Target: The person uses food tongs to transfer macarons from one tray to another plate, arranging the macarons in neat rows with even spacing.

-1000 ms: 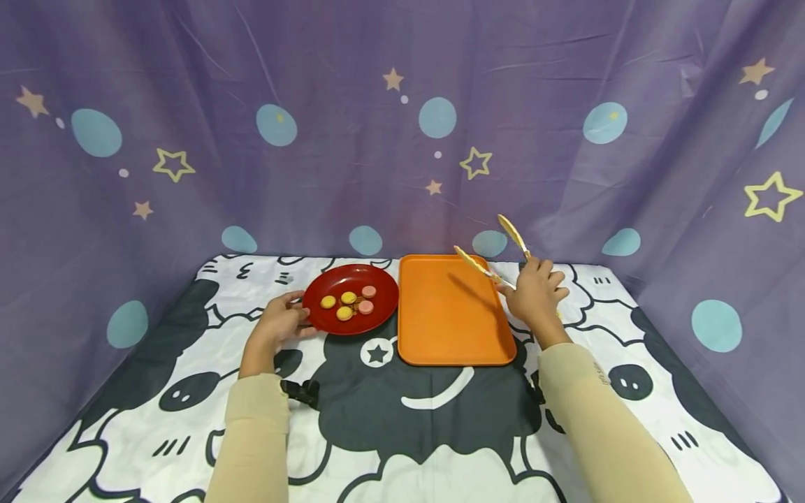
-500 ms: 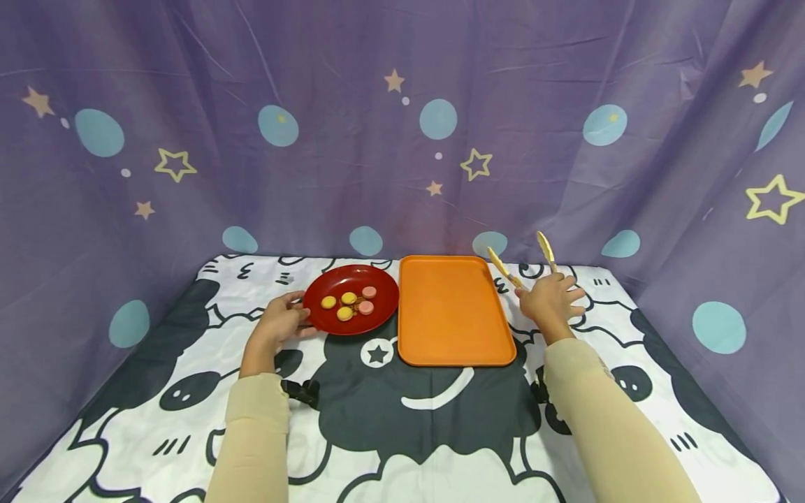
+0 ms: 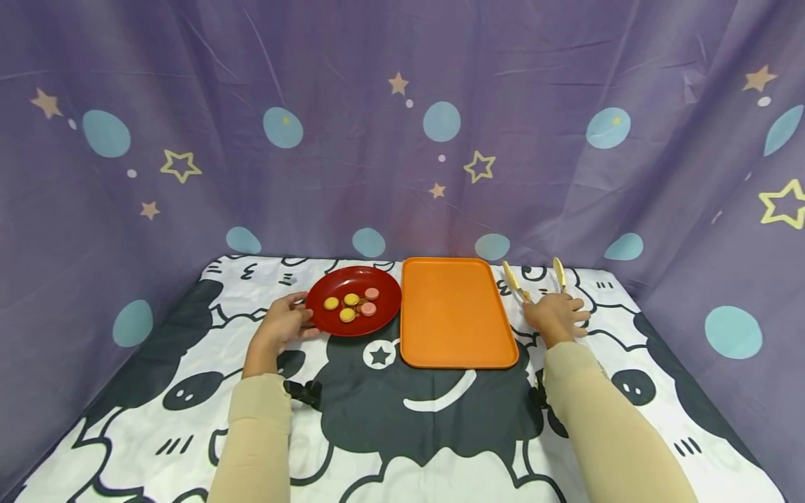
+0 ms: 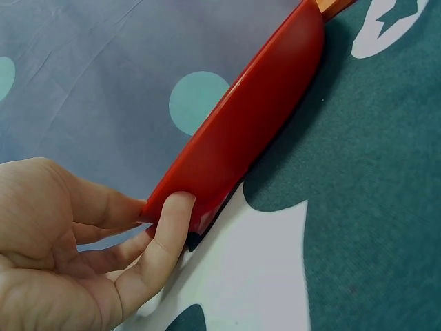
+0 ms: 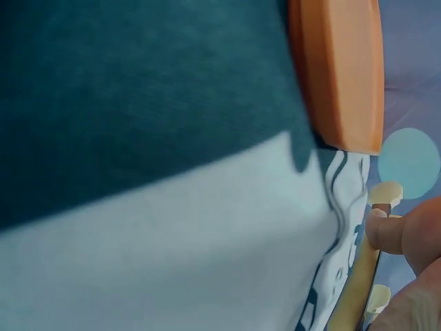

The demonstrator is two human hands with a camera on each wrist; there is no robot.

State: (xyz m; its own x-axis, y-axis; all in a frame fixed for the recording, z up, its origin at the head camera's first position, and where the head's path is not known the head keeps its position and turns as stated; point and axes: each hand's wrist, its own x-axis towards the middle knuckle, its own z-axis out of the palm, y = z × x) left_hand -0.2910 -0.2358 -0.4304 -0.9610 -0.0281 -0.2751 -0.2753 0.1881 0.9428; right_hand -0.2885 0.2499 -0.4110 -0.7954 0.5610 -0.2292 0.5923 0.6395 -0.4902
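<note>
In the head view, my left hand (image 3: 283,323) holds the left rim of a round red plate (image 3: 321,314). The left wrist view has that hand's fingertips (image 4: 180,203) against the plate's outer wall. On the plate lie several small macarons, yellow ones (image 3: 347,315) and pink ones (image 3: 368,309). My right hand (image 3: 556,318) grips a pair of gold tongs (image 3: 511,278) right of the orange tray, its arms spread apart with nothing between them. In the right wrist view, the thumb (image 5: 386,231) presses on one arm of the tongs.
An orange rectangular tray (image 3: 455,314) lies between the plate and my right hand, close beside the plate. A black-and-white cartoon cloth (image 3: 434,426) covers the table. Behind the far edge hangs a purple curtain (image 3: 352,175) with stars and dots.
My right hand has moved right and lowered, carrying the tongs from over the tray's far right corner to beside the tray. The left hand and the plate stay in place.
</note>
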